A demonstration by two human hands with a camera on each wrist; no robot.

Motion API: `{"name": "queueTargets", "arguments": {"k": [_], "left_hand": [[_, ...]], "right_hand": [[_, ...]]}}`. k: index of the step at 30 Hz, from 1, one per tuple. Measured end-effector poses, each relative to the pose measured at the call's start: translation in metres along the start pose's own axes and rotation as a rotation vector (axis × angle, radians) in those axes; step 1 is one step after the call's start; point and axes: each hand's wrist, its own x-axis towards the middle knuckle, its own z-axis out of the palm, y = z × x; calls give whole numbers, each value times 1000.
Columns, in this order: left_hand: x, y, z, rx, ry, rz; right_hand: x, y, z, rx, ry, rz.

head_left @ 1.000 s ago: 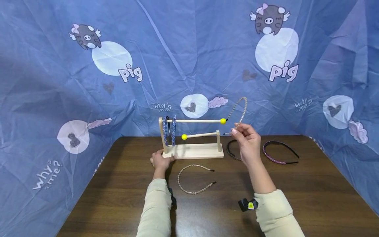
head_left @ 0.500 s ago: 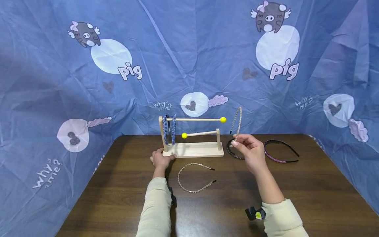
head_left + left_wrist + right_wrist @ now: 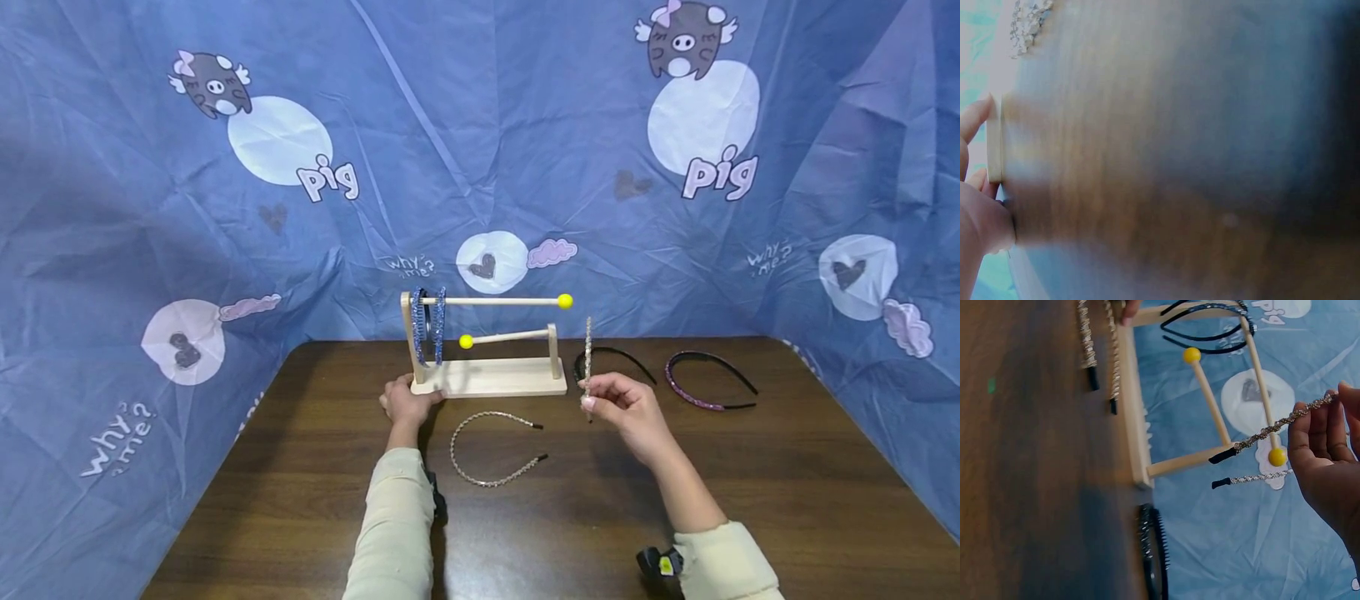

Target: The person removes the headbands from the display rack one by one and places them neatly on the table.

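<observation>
My right hand [image 3: 626, 412] pinches a gold beaded headband [image 3: 588, 350] between thumb and fingers, held edge-on just right of a wooden headband stand [image 3: 487, 379]. In the right wrist view both black tips of that headband [image 3: 1272, 428] show, pointing toward the stand. With the left hand [image 3: 407, 407] I grip the left front corner of the stand's base. Two blue glittery headbands [image 3: 440, 325] hang at the left end of the upper rod, which ends in a yellow ball [image 3: 565, 302]. A shorter lower rod also carries a yellow ball [image 3: 467, 342].
Another gold headband [image 3: 491, 485] lies on the wooden table [image 3: 525, 550] in front of the stand. Behind my right hand lies a black headband [image 3: 637, 364], and a pink-and-black headband [image 3: 693, 403] is farther right. A blue printed cloth [image 3: 480, 167] hangs behind.
My right hand has lowered the gold headband from beside the upper rod's ball and turned it edge-on to the head view. The left hand stays at the base.
</observation>
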Motion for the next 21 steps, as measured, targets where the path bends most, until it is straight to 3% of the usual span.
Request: {"name": "queueTargets", "arguments": {"k": [7,21], "left_hand": [[0,1,0,6,4,-7],[-1,1,-1,16,5,0]], "right_hand": [[-7,8,-7,-101,-114,75],[-15,20,-25,-179,-318,222]]}}
